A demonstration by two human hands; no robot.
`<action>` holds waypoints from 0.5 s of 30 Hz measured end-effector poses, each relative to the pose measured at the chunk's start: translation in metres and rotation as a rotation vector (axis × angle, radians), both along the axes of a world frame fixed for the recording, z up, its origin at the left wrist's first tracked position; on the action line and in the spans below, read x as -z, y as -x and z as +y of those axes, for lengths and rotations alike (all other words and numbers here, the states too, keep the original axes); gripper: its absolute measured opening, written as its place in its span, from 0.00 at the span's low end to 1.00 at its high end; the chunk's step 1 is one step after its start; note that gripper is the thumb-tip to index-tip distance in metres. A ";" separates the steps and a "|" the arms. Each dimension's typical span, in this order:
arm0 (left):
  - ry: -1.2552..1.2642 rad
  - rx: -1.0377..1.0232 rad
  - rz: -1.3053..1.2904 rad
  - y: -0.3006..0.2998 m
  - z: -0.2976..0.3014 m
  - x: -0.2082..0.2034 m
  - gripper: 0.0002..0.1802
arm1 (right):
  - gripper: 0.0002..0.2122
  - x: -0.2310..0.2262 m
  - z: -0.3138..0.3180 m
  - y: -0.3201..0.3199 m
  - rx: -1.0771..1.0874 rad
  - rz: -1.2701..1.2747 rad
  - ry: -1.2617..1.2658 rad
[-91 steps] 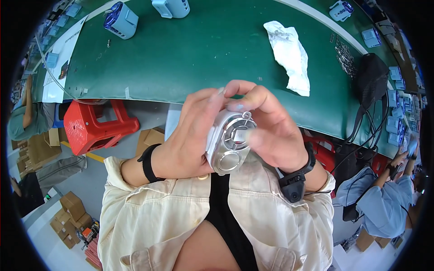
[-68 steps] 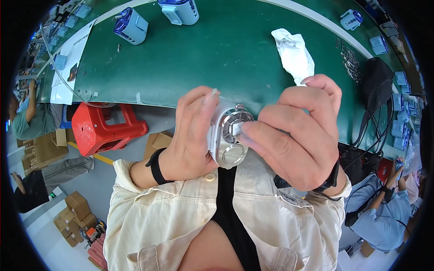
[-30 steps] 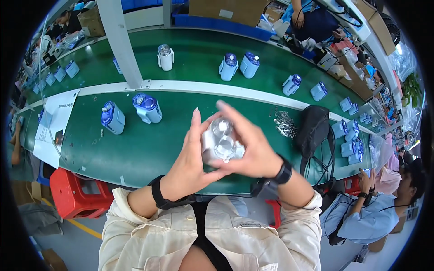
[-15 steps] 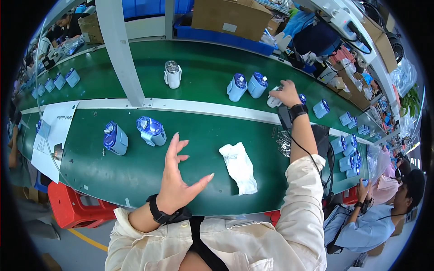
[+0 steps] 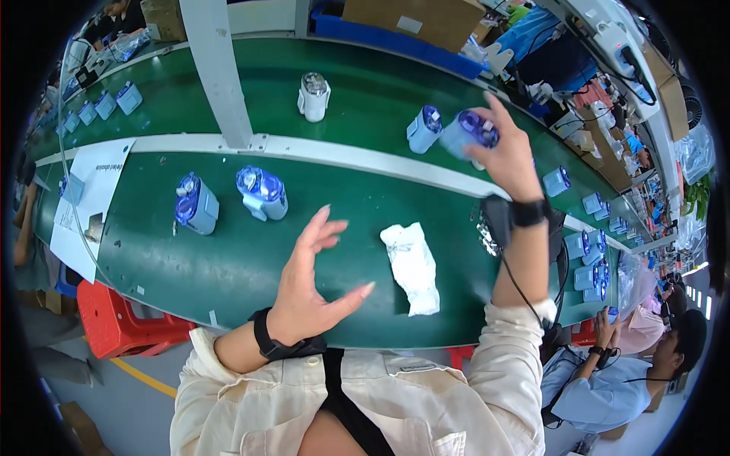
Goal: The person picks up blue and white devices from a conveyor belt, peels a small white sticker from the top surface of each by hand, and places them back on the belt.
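My right hand (image 5: 508,152) reaches far over the green belt (image 5: 228,266) and grips a pale blue canister with a violet-blue cap (image 5: 465,132), lifted just off the belt. A second blue-capped canister (image 5: 423,128) stands right beside it. My left hand (image 5: 308,285) hovers open above the near edge of the belt, fingers spread, holding nothing. A crumpled white cloth (image 5: 413,264) lies on the belt between my two arms. Two more blue canisters (image 5: 261,191) (image 5: 195,204) lie to the left of my left hand.
A white canister with a clear top (image 5: 312,96) stands on the far belt. A grey post (image 5: 220,72) rises from the white divider rail (image 5: 342,156). Paper sheets (image 5: 91,194) lie at left, a red stool (image 5: 122,323) stands below. Another person (image 5: 608,380) sits at right.
Both hands earlier held a silvery canister close to my chest. That item is gone from my hands; my right hand has reached out and taken a blue-capped canister while the left opened.
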State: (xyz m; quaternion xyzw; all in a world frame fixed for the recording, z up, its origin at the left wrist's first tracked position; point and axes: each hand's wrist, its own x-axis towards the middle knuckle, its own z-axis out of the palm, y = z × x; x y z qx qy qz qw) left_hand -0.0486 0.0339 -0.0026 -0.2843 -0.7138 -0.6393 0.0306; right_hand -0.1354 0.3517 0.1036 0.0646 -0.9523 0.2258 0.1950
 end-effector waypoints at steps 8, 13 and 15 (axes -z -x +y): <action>-0.265 0.532 -0.153 -0.010 0.004 -0.010 0.62 | 0.36 -0.002 -0.110 -0.113 -0.812 -0.239 0.294; 0.144 -0.103 0.099 -0.032 0.002 -0.012 0.63 | 0.22 0.018 -0.114 -0.145 -0.460 -0.122 0.512; 0.244 -0.222 0.359 -0.035 0.002 -0.005 0.63 | 0.19 0.027 -0.128 -0.149 -0.436 -0.054 0.506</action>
